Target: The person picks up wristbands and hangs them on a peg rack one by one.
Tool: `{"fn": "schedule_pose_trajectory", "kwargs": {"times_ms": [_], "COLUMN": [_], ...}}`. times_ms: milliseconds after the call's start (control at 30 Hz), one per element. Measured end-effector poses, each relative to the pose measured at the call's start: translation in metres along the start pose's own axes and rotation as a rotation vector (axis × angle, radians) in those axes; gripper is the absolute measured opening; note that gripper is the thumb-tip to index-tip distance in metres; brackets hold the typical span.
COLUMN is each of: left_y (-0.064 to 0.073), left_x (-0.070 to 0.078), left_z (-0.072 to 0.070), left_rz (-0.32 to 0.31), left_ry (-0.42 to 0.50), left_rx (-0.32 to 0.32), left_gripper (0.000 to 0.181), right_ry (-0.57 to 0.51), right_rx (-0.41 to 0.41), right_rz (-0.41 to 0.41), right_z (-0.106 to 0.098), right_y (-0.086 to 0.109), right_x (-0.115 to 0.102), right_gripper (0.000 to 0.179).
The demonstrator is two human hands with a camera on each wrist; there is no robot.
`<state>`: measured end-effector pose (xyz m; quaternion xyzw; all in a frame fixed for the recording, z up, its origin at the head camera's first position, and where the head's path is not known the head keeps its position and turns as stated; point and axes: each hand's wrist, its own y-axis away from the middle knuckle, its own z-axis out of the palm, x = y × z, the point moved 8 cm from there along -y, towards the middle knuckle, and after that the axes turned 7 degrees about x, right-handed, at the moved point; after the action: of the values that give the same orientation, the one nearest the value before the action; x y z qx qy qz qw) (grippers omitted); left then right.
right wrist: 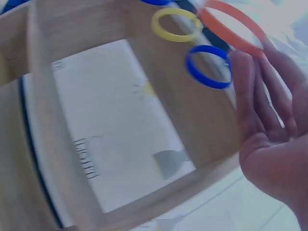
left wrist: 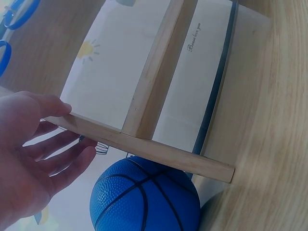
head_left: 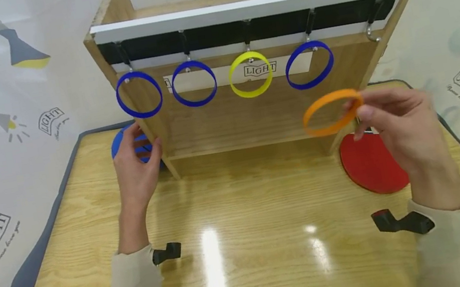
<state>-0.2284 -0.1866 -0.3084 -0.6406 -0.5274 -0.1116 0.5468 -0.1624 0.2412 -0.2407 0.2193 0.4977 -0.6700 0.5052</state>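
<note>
My right hand (head_left: 410,128) pinches an orange ring (head_left: 329,130) between thumb and fingers, tilted, in front of the wooden stand's right side. Just above it is the rightmost metal hook (head_left: 372,36), which carries no ring. Other hooks along the stand's black-and-white strip hold a yellow ring (head_left: 254,93) and blue rings (head_left: 313,84), one to a hook. On the far side, my left hand (head_left: 135,164) holds the left upright of the wooden stand (left wrist: 106,137), thumb on its inner edge and fingers around the outside.
A blue ball (left wrist: 144,197) with black lines sits beside the stand's left upright. By its right foot a red table tennis paddle (head_left: 372,165) lies on the wood-grain table (head_left: 257,200). Printed cloth (head_left: 29,146) surrounds the table's back and sides.
</note>
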Motion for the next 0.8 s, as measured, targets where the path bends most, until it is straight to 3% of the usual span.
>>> {"fn": "schedule_pose_trajectory", "kwargs": {"times_ms": [100, 200, 267, 400, 500, 633, 800], "left_y": [0.0, 0.0, 0.001, 0.002, 0.002, 0.002, 0.001], "left_x": [0.0, 0.0, 0.0, -0.002, -0.003, -0.003, -0.002], "left_z": [0.0, 0.0, 0.0, 0.0, 0.0, 0.001, 0.0], "left_rz": [0.002, 0.004, 0.004, 0.001, -0.001, -0.001, 0.005], "left_ry": [-0.002, -0.001, -0.001, -0.001, 0.001, 0.002, 0.002], "left_rx": [-0.002, -0.001, -0.001, -0.002, -0.002, 0.001, 0.005], "left_gripper": [0.046, 0.046, 0.046, 0.046, 0.046, 0.046, 0.045], "right_ry": [-0.22, -0.315, -0.347, -0.238, -0.22, -0.32, -0.334], "right_rx": [0.152, 0.302, 0.357, 0.392, 0.394, 0.401, 0.402], "right_rz": [-0.092, -0.12, -0.111, -0.122, -0.102, -0.042, -0.03], "right_z": [-0.018, -0.035, -0.042, -0.049, -0.052, -0.056, -0.06], "right_y": [-0.012, -0.021, -0.025, -0.03, -0.032, -0.033, -0.033], "right_x": [-0.019, -0.024, -0.021, -0.013, -0.007, 0.0, 0.003], "right_gripper": [0.026, 0.032, 0.034, 0.039, 0.04, 0.038, 0.038]}}
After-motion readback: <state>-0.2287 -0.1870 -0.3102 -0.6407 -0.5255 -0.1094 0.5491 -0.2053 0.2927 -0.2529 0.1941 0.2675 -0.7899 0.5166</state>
